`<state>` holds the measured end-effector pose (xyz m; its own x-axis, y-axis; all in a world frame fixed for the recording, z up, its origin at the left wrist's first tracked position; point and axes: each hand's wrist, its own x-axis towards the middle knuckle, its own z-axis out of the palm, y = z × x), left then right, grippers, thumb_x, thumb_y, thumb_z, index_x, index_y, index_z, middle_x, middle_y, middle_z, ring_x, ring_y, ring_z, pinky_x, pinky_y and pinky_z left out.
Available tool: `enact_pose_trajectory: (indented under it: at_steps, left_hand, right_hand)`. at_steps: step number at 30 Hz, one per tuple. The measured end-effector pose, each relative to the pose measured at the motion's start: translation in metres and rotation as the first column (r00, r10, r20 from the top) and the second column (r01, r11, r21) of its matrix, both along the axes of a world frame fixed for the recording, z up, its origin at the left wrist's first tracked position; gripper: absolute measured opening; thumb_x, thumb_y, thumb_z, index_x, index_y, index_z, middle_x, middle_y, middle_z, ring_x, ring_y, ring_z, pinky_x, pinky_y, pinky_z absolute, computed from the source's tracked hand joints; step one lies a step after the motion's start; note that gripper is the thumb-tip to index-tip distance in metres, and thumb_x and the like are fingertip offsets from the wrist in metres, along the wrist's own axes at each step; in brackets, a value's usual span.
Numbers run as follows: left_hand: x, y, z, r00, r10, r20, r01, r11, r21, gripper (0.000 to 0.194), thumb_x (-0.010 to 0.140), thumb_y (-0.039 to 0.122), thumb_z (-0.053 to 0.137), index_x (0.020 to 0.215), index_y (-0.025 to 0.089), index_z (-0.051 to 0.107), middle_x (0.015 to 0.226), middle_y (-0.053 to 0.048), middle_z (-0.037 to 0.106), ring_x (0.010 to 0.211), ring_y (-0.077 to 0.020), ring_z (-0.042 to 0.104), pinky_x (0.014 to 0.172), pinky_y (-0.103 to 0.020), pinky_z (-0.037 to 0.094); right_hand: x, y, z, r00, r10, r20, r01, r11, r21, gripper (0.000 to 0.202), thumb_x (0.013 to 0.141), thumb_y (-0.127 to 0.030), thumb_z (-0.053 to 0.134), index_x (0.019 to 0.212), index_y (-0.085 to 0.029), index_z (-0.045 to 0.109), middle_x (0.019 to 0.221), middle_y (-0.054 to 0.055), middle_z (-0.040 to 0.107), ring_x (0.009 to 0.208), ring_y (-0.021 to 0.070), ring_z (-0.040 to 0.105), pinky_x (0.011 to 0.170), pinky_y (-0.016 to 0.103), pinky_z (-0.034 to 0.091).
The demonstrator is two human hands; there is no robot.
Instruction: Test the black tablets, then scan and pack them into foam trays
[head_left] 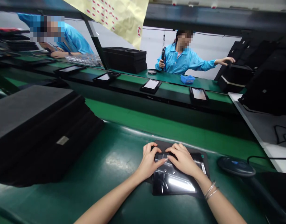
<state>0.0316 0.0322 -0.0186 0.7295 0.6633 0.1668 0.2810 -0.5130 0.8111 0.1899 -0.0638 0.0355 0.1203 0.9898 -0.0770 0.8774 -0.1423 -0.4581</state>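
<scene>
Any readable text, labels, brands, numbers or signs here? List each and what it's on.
None legible.
White label at right edge of glossy black panel: too small.
Green sticker just above it: too small.
Yellow sheet, top of view: red marks, too blurred.
Blue bin: label too small.
Black stack, left: pale tag, no readable text.

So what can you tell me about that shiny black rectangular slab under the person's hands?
The glossy black rectangular slab is thin and flat, with a glass-like face. No lit image shows, only reflections, including a bright white streak near its close edge. A small white label shows at its right side. It lies face up over a dark grey flat pad on the green bench. The bare left hand and right hand cover its far part, thumbs apparently touching the face.
</scene>
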Motion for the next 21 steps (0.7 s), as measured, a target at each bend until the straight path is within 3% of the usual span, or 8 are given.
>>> enact_pose_trajectory:
  at_steps: [21]
  left_hand:
    - [0.0010, 0.0008, 0.0009, 0.998, -0.048, -0.043, 0.050, 0.998, 0.038, 0.028, 0.073, 0.032, 0.069, 0.097, 0.020, 0.060, 0.117, -0.009, 0.039, 0.114, -0.0283, 0.032, 0.099, -0.048, 0.033]
  right_hand:
    - [0.0000, 0.0019, 0.0031, 1.000, -0.007, 0.018, 0.007, 1.000, -0.014, 0.019, 0.087, -0.024, 0.050, 0.102, -0.025, 0.062, 0.092, 0.003, 0.058, 0.090, 0.0190, 0.048, 0.082, 0.034, 0.038]
